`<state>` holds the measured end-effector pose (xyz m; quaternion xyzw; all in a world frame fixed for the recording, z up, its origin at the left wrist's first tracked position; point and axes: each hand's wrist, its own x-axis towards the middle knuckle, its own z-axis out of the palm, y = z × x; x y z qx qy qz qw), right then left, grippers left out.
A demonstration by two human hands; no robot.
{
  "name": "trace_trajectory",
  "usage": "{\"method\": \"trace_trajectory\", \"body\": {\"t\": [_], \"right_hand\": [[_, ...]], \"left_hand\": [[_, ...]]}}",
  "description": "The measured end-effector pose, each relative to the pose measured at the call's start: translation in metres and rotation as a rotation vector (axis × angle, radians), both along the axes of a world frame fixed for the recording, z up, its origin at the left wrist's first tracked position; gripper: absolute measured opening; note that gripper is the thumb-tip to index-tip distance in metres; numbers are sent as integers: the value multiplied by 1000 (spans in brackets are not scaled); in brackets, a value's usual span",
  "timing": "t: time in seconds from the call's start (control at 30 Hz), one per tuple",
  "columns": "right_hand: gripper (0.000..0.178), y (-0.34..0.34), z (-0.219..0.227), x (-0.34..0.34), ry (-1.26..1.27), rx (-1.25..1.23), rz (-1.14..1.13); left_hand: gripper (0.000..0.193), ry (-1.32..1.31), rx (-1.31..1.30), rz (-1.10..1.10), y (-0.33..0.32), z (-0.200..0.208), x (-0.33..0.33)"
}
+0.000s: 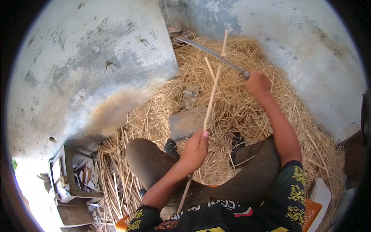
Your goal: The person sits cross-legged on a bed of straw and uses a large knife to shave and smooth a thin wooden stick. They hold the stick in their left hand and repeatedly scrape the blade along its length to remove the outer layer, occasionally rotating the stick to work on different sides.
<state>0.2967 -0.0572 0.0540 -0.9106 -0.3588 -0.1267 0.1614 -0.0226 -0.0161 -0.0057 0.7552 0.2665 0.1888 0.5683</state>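
Note:
A long pale stick [211,101] with a short side branch near its upper end slants up and away over the straw. My left hand [195,150] is closed round its lower part, and the tail end of the stick passes under my forearm toward my lap. Up to the right, my right hand [258,83] grips the handle of a long knife [206,50] with a slightly curved blade. The blade points to the upper left and crosses the stick near its top; whether they touch I cannot tell.
Straw-like shavings [239,50] are heaped between two worn whitewashed walls [116,46]. A flat grey slab [188,123] lies between my feet. Cut stalks [116,185] lie at the left, beside a wooden frame [67,174] holding debris. An orange crate [311,212] is at my lower right.

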Motion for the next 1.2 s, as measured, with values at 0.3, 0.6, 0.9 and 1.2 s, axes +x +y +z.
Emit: {"method": "trace_trajectory", "body": {"t": [0.3, 0.6, 0.9, 1.2], "right_hand": [[32, -23, -4, 74, 148, 313, -438], [42, -80, -14, 87, 542, 1000, -244], [29, -71, -2, -69, 183, 454, 63], [14, -33, -44, -109, -270, 430, 725]], "left_hand": [[30, 120, -149, -139, -39, 30, -81], [34, -126, -548, 55, -63, 17, -134], [40, -148, -891, -57, -52, 27, -78], [44, -134, -882, -35, -43, 34, -43]]}}
